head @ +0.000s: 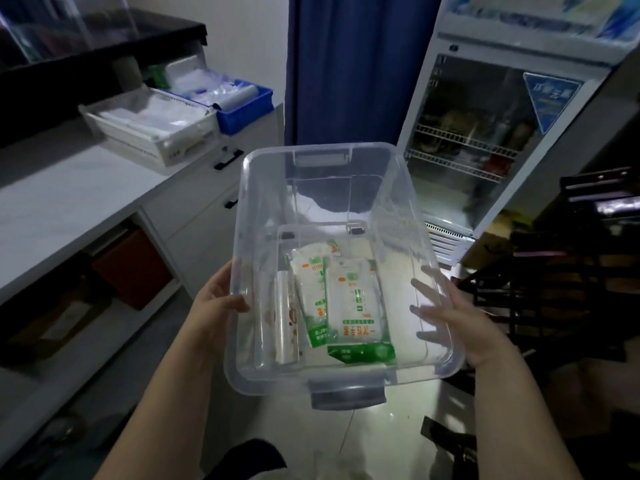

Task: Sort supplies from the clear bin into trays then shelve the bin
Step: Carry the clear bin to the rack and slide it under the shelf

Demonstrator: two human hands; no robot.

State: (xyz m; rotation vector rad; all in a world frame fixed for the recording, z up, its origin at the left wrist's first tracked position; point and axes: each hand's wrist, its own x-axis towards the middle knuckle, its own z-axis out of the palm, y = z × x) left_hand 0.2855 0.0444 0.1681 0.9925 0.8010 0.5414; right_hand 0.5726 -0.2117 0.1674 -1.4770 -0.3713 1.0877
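Clear bin (pixel 242 188): lidless, upright, held in mid-air. On its floor, near-left: a few white-and-green packets (pixel 349 306) overlapping, with a clear-wrapped roll (pixel 285 317) just left of them. White tray (pixel 187 147) and blue tray (pixel 242 119) sit side by side on the counter (pixel 69 202), both part-filled.

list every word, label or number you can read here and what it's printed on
Nothing here can be quoted with confidence.
white and green packets in the clear bin: orange and green Chinese print, upside down, too blurred.
blue triangular sticker on the fridge door: white characters, blurred.
banner atop the fridge: print unreadable.
white tray front: small dark mark, too small.
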